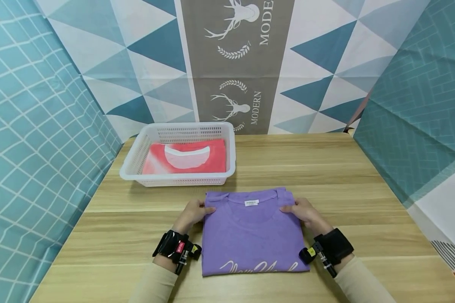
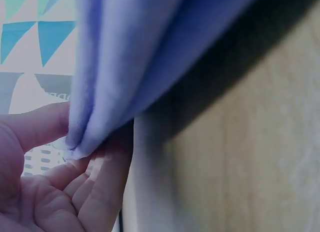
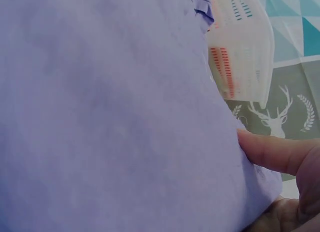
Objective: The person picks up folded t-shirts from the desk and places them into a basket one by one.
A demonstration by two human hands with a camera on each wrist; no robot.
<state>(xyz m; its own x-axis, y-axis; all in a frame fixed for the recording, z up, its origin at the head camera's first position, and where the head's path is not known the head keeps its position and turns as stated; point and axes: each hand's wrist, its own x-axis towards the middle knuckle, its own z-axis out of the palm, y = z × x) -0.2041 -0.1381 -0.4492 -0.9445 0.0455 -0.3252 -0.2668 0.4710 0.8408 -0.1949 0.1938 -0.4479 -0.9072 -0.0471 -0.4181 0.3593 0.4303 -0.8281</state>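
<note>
A folded purple T-shirt with a white neck label and pale script lettering lies at the front of the table in the head view. My left hand grips its left edge near the shoulder, thumb on top and fingers underneath. On the opposite side my right hand pinches the right edge the same way. In the left wrist view the layered cloth sits between thumb and fingers. The right wrist view shows the thumb pressing on the cloth, with the fingers partly hidden below it.
Behind the shirt to the left stands a white plastic basket with a folded red and white garment inside. The wooden table reaches back to a patterned cloth backdrop. Blue-green cloths hang at both sides.
</note>
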